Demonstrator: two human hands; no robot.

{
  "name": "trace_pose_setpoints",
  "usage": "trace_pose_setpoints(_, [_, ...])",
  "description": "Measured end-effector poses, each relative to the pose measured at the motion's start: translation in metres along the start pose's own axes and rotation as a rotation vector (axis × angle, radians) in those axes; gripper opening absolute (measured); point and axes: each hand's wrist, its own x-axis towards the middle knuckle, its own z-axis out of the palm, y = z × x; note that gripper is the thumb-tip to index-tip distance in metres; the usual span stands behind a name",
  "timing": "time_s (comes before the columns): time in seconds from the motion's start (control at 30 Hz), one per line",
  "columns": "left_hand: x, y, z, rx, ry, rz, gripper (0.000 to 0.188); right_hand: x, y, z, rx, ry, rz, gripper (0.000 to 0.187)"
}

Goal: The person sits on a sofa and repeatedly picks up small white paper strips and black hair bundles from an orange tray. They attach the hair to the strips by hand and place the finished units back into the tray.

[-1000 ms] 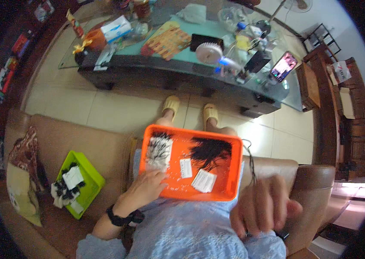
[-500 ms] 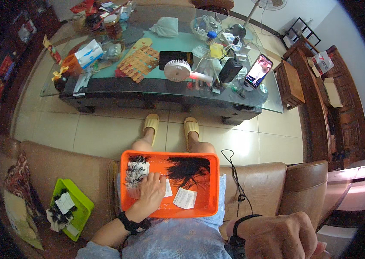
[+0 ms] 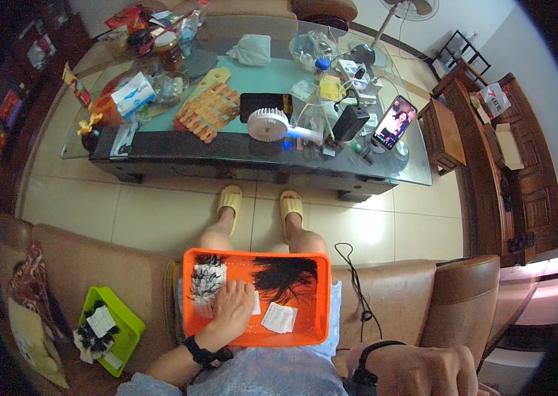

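Note:
My left hand (image 3: 231, 310) reaches into a shallow orange tray (image 3: 190, 323) on my lap. Its fingers are curled down against the tray floor, beside a white paper card (image 3: 256, 304) that pokes out from under its right edge. What the fingertips hold, if anything, is hidden. Left of that hand lies an overlapping row of white cards with black strands (image 3: 206, 284). A loose bunch of black strands (image 3: 287, 274) fills the upper right of the tray, above a small stack of printed white cards (image 3: 280, 318). My right hand (image 3: 434, 369) is closed outside the tray, its fingertips hidden low in view.
A green tray (image 3: 127, 340) with black-stranded cards sits on the brown sofa (image 3: 134, 270) to my left. A black cable (image 3: 361, 297) lies right of me. Ahead, a glass table (image 3: 180, 142) carries a hand fan (image 3: 269, 125), a propped phone (image 3: 394, 123) and a woven mat (image 3: 208, 112).
The tray and my lap sit a little lower in view. My right hand has dropped slightly toward the lower edge. My left hand stays at the same spot in the tray.

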Motion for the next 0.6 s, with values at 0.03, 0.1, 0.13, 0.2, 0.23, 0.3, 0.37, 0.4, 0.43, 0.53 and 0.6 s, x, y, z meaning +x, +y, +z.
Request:
trace_pose_setpoints(0.03, [0.0,0.0,0.0,-0.009,-0.003,0.002,0.011,0.001,0.0,-0.001,-0.008,-0.007,-0.002,0.047])
trace_pose_setpoints(0.1, [-0.001,0.001,0.0,-0.034,-0.008,0.004,0.011,0.003,0.001,-0.002,-0.024,-0.02,-0.005,0.046])
trace_pose_setpoints(0.13, [-0.001,0.0,0.0,-0.055,-0.032,0.006,0.015,0.004,0.002,-0.002,-0.022,-0.003,-0.001,0.046])
trace_pose_setpoints(0.2, [-0.001,-0.002,0.001,-0.11,-0.082,0.002,0.024,0.004,0.004,-0.001,-0.019,0.035,0.006,0.047])
trace_pose_setpoints(0.23, [-0.002,-0.002,0.002,-0.098,-0.036,0.018,0.019,0.003,0.005,-0.001,-0.011,0.034,0.005,0.046])
trace_pose_setpoints(0.3, [-0.002,-0.002,0.004,-0.087,0.03,0.026,0.011,-0.003,0.008,-0.002,0.007,0.038,-0.001,0.045])
trace_pose_setpoints(0.37, [-0.001,-0.004,0.005,-0.181,0.073,0.014,0.01,-0.02,0.001,-0.018,-0.046,-0.079,-0.018,0.039])
trace_pose_setpoints(0.4, [-0.002,-0.004,0.005,-0.236,0.039,-0.012,0.01,-0.034,0.002,-0.028,-0.123,0.014,-0.038,0.035])
trace_pose_setpoints(0.43, [-0.004,-0.006,0.004,-0.406,0.021,-0.055,0.01,-0.051,0.002,-0.038,-0.188,0.105,-0.053,0.032])
trace_pose_setpoints(0.53, [-0.007,-0.009,0.0,-0.882,-0.088,-0.273,0.016,-0.112,0.014,-0.051,-0.958,1.138,0.422,0.014])
trace_pose_setpoints(0.6, [-0.011,-0.018,-0.006,-0.873,0.028,-0.188,0.014,-0.157,0.03,-0.089,-1.154,1.317,0.927,0.008])
